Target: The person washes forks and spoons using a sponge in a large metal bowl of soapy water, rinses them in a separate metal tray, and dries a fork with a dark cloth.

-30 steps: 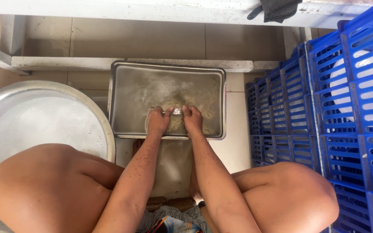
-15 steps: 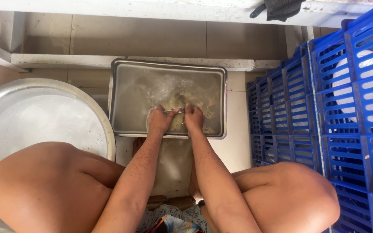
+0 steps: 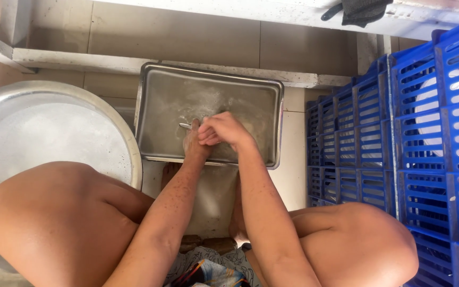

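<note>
Water, cloudy and shallow, fills the rectangular stainless steel tray (image 3: 160,95) that sits on the tiled floor (image 3: 176,37) just ahead of your knees. Your left hand (image 3: 193,142) is in that water near the tray's front wall, and your right hand (image 3: 224,129) lies over it, touching it. Between them a thin metal utensil (image 3: 185,126) pokes out to the left; only its tip shows, so its kind stays unclear.

Your right grip is curled shut over the left hand and whatever lies under it. Your left grip is mostly hidden beneath, so you cannot tell whether it is pressed together or spread.

Judging by the look of it, the utensil is stiff, light and slick when wet; pinch it along the shaft, not at the tip. The tray looks rigid but heavy with water, and it would slosh if tilted, so take it by the two short rims, both hands level.

Beside your left knee sits a large round metal basin (image 3: 38,133). Stacked blue plastic crates (image 3: 399,138) stand to your right, near the tray but apart from it.
</note>
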